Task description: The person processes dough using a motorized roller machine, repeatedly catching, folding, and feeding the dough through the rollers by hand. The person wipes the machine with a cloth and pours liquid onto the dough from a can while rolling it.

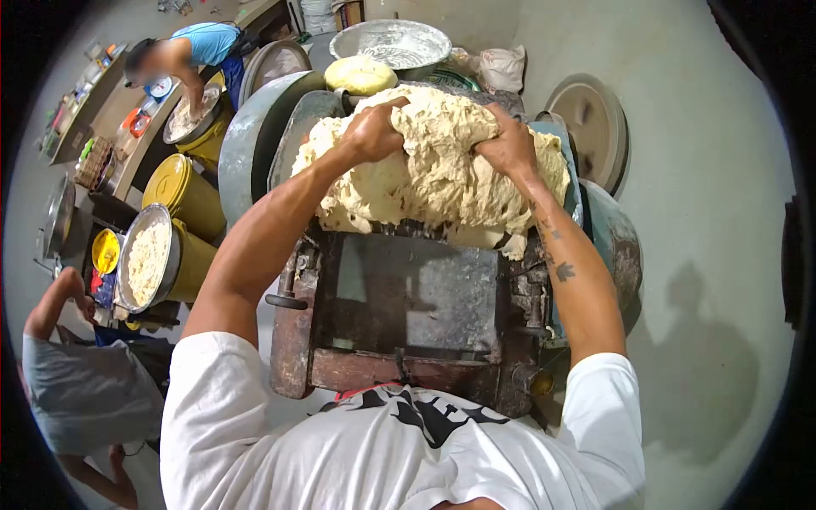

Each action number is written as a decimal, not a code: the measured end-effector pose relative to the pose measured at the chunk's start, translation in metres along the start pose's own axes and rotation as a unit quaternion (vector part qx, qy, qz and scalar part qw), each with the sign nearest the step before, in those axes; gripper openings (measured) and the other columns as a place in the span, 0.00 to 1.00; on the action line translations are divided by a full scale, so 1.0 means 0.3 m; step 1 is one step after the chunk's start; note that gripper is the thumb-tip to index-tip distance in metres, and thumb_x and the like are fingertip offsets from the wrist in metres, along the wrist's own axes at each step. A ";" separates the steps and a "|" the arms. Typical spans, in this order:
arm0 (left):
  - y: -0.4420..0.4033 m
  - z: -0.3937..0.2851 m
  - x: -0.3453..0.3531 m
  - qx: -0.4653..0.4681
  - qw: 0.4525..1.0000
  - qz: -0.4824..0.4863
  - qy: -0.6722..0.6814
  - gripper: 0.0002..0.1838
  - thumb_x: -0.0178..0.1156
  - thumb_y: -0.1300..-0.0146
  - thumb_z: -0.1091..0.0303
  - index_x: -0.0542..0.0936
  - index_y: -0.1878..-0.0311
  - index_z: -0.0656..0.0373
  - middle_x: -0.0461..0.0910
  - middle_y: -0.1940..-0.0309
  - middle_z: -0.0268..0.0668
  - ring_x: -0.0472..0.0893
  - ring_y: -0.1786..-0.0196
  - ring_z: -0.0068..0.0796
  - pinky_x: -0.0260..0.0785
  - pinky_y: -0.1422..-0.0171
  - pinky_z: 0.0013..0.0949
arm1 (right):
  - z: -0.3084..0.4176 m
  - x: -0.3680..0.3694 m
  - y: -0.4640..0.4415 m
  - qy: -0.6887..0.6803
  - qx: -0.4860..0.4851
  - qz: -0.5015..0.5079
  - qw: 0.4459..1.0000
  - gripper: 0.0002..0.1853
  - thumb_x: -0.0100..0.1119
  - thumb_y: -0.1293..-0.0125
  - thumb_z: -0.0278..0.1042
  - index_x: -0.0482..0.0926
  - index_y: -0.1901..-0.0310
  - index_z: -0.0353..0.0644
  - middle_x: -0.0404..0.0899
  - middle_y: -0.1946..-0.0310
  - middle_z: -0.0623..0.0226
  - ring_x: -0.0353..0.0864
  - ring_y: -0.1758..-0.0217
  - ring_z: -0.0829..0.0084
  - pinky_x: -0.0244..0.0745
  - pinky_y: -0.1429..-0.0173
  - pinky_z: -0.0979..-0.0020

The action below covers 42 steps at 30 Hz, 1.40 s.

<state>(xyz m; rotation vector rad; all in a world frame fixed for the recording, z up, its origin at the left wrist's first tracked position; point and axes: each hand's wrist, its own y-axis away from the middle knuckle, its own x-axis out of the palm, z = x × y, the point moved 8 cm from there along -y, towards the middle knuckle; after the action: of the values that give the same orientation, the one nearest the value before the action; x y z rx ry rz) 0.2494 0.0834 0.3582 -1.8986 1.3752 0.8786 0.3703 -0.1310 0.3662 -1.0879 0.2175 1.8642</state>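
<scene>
A large, lumpy mass of pale dough (442, 183) lies across the top of a worn dough roller machine (293, 357). My left hand (374, 132) grips the dough's upper left part, its fingers sunk in. On the upper right, my right hand (508, 144) is closed on the same mass, thumb pressed into it. Between the two hands the dough bulges up in a thick fold. Ragged dough hangs at the front edge of the rollers, which are mostly covered.
Behind the machine sit a rounded yellowish dough lump (360, 75) and a floured metal basin (391, 42). At left are a bowl of crumbly dough (149, 259) and a yellow drum (174, 187). One person (200, 51) works in a bowl; another (89, 382) stands nearer.
</scene>
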 end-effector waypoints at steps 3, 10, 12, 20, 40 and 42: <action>0.023 0.037 -0.010 0.059 0.989 -0.091 0.098 0.35 0.63 0.49 0.69 0.76 0.33 0.63 0.87 0.57 0.57 0.88 0.56 0.42 0.77 0.48 0.40 | -0.107 0.023 -0.025 -0.047 0.034 -0.051 0.997 0.37 0.68 0.51 0.37 0.78 0.33 0.47 0.89 0.56 0.54 0.89 0.57 0.60 0.81 0.51 0.63; 0.281 0.113 0.106 -0.052 0.966 -0.061 0.246 0.42 0.72 0.51 0.65 0.73 0.31 0.68 0.85 0.48 0.55 0.85 0.46 0.45 0.75 0.35 0.44 | -0.291 0.116 0.082 -0.276 0.133 -0.046 0.951 0.33 0.58 0.42 0.25 0.74 0.30 0.37 0.84 0.72 0.61 0.75 0.77 0.72 0.72 0.70 0.65; 0.376 0.075 0.120 -0.032 0.977 -0.092 0.190 0.44 0.73 0.53 0.63 0.73 0.30 0.68 0.83 0.44 0.57 0.83 0.43 0.47 0.73 0.33 0.45 | -0.277 0.103 0.140 -0.306 0.136 0.000 0.942 0.33 0.56 0.41 0.20 0.73 0.30 0.35 0.82 0.73 0.65 0.72 0.79 0.76 0.69 0.73 0.67; 0.658 -0.043 0.182 0.127 0.988 -0.043 0.071 0.36 0.76 0.47 0.65 0.73 0.35 0.63 0.76 0.43 0.52 0.75 0.37 0.57 0.68 0.35 0.48 | -0.107 0.096 0.509 -0.129 -0.057 0.012 0.990 0.41 0.69 0.46 0.22 0.70 0.27 0.48 0.68 0.29 0.48 0.70 0.26 0.51 0.68 0.26 0.53; 0.054 -0.217 0.217 0.117 0.962 0.202 -0.139 0.64 0.83 0.58 0.54 0.55 0.19 0.53 0.75 0.35 0.54 0.73 0.30 0.49 0.55 0.21 0.58 | 0.133 0.077 0.153 0.253 0.043 0.279 0.925 0.62 0.79 0.54 0.49 0.52 0.19 0.52 0.48 0.19 0.42 0.54 0.21 0.33 0.59 0.21 0.39; 0.032 -0.234 0.175 0.079 0.968 0.194 -0.138 0.57 0.80 0.57 0.57 0.61 0.22 0.52 0.84 0.48 0.52 0.83 0.43 0.48 0.70 0.32 0.51 | 0.131 0.076 0.123 0.240 0.052 0.255 0.935 0.58 0.78 0.54 0.47 0.57 0.20 0.52 0.53 0.22 0.41 0.59 0.23 0.34 0.65 0.23 0.41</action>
<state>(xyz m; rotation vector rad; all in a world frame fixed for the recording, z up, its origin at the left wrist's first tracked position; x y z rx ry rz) 0.2630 -0.0038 0.3555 -1.3496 1.6123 1.1338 0.3141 -0.1155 0.3618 -1.5019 0.9498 1.9614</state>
